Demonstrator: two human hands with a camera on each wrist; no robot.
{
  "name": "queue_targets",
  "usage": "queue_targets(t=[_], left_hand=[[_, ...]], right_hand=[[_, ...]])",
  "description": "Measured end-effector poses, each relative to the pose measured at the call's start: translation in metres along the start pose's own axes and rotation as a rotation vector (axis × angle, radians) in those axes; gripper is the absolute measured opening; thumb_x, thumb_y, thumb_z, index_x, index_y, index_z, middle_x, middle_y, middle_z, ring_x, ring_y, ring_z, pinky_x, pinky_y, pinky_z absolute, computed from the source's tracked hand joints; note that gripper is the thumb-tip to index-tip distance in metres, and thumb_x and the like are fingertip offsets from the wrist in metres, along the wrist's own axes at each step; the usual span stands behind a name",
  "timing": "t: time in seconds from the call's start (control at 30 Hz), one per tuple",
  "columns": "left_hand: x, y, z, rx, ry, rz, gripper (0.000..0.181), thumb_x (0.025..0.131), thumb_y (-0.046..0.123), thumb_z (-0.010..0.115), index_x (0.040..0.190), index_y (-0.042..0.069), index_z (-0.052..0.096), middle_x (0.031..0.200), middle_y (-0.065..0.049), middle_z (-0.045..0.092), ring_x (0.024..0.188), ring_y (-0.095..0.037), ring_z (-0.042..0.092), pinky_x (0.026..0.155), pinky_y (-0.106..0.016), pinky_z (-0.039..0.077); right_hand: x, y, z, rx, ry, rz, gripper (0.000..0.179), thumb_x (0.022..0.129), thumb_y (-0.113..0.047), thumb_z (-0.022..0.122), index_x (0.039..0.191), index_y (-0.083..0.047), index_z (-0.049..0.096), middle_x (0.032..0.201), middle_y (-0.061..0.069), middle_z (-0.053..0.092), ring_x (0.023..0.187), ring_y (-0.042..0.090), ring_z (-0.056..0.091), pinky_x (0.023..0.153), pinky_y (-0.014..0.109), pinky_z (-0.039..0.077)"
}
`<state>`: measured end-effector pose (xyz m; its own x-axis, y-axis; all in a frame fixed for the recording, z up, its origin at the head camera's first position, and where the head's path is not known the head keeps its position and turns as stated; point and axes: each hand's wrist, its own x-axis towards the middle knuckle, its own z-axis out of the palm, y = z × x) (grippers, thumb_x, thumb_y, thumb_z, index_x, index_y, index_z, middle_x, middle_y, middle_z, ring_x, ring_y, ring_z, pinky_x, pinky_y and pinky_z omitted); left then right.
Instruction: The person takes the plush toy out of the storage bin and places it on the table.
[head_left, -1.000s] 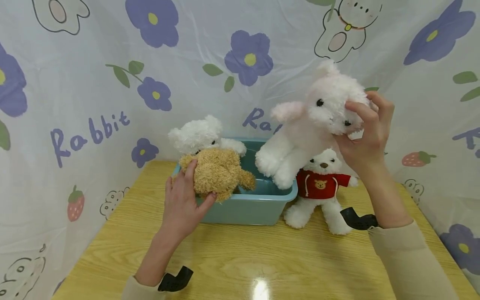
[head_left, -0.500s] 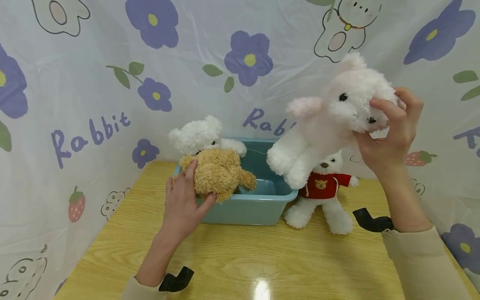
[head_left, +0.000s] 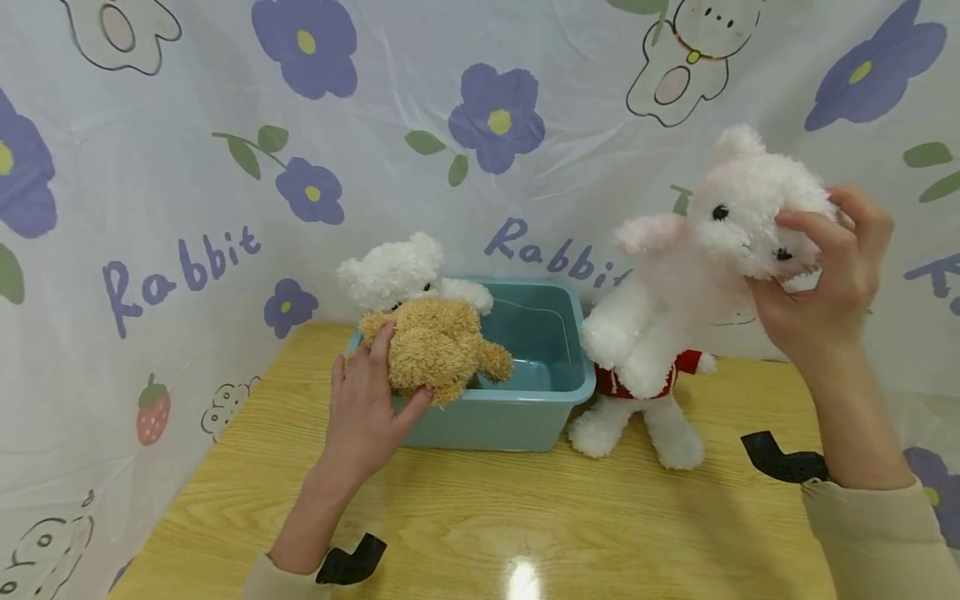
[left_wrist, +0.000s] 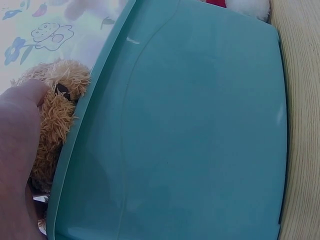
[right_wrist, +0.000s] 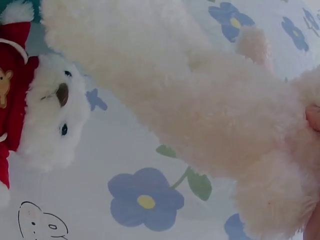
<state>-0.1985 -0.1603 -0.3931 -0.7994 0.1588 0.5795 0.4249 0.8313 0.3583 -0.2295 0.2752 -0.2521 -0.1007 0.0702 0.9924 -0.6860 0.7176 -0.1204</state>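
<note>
My right hand (head_left: pixel 832 275) grips a pale pink-and-white plush toy (head_left: pixel 693 275) by the head, in the air on the right. Its body and legs slant down to the left, overlapping a white teddy bear in a red hoodie (head_left: pixel 671 425). In the right wrist view that bear's face (right_wrist: pixel 55 112) shows beside the held toy (right_wrist: pixel 210 100). My left hand (head_left: pixel 367 408) holds a curly tan teddy bear (head_left: pixel 435 346) at the left end of a teal plastic bin (head_left: pixel 480 421). Behind the tan bear, a white plush toy (head_left: pixel 393 271) leans over the bin's edge.
The bin stands on a light wood table (head_left: pixel 465 517), its right part showing bare inside. A white curtain (head_left: pixel 390 100) with purple flowers and "Rabbit" lettering hangs behind and at both sides. Black wrist mounts (head_left: pixel 783 458) sit on both wrists.
My right hand has carried the pink-and-white plush toy rightward, away from over the bin, and it now covers the hoodie bear's head. My left hand and the tan bear have stayed put.
</note>
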Motion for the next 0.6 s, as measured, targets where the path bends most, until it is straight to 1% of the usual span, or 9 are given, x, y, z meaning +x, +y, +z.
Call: queue_targets(t=[0.1,0.23,0.37,0.43,0.53,0.6], left_hand=[[0.000,0.000,0.001,-0.004,0.004,0.000,0.093,0.095,0.046,0.065,0.165,0.020,0.010,0.141,-0.035,0.046,0.132,-0.057,0.043,0.114,-0.072,0.013],[0.000,-0.001,0.001,-0.003,0.009,0.000,0.092,0.095,0.047,0.064,0.165,0.020,0.010,0.141,-0.035,0.047,0.133,-0.057,0.043,0.114,-0.072,0.013],[0.000,-0.001,0.002,0.003,0.013,0.004,0.092,0.095,0.047,0.063,0.165,0.019,0.011,0.141,-0.035,0.047,0.132,-0.056,0.044,0.114,-0.072,0.014],[0.000,-0.001,0.002,0.006,0.014,0.004,0.092,0.095,0.047,0.063,0.165,0.019,0.011,0.141,-0.035,0.047,0.132,-0.056,0.044,0.114,-0.072,0.014],[0.000,-0.001,0.002,0.008,0.015,0.003,0.092,0.094,0.046,0.064,0.164,0.019,0.011,0.141,-0.035,0.047,0.132,-0.056,0.044,0.114,-0.073,0.015],[0.000,0.000,0.002,0.008,0.013,0.002,0.092,0.094,0.045,0.064,0.164,0.019,0.011,0.140,-0.035,0.048,0.132,-0.056,0.044,0.114,-0.072,0.015]], right_hand=[[-0.003,0.000,-0.007,-0.013,-0.032,-0.002,0.035,0.078,0.006,0.067,0.110,-0.005,0.058,0.127,0.010,0.051,0.121,0.039,0.046,0.105,0.050,0.043],[-0.008,0.003,-0.013,-0.015,-0.070,-0.019,0.035,0.078,0.001,0.066,0.111,-0.005,0.058,0.126,0.015,0.052,0.120,0.041,0.047,0.105,0.047,0.044],[-0.018,0.009,-0.016,-0.011,-0.097,-0.053,0.036,0.077,-0.003,0.067,0.112,-0.007,0.059,0.122,0.024,0.053,0.117,0.047,0.048,0.104,0.042,0.045],[-0.022,0.011,-0.017,-0.003,-0.118,-0.068,0.035,0.077,-0.005,0.068,0.111,-0.007,0.060,0.122,0.028,0.053,0.114,0.050,0.049,0.103,0.037,0.044],[-0.029,0.012,-0.018,0.020,-0.161,-0.083,0.030,0.082,-0.011,0.067,0.110,-0.005,0.061,0.121,0.032,0.053,0.112,0.053,0.048,0.101,0.028,0.041],[-0.034,0.013,-0.021,0.031,-0.208,-0.083,0.029,0.088,-0.021,0.066,0.110,-0.003,0.061,0.122,0.034,0.052,0.113,0.053,0.048,0.100,0.022,0.037]])
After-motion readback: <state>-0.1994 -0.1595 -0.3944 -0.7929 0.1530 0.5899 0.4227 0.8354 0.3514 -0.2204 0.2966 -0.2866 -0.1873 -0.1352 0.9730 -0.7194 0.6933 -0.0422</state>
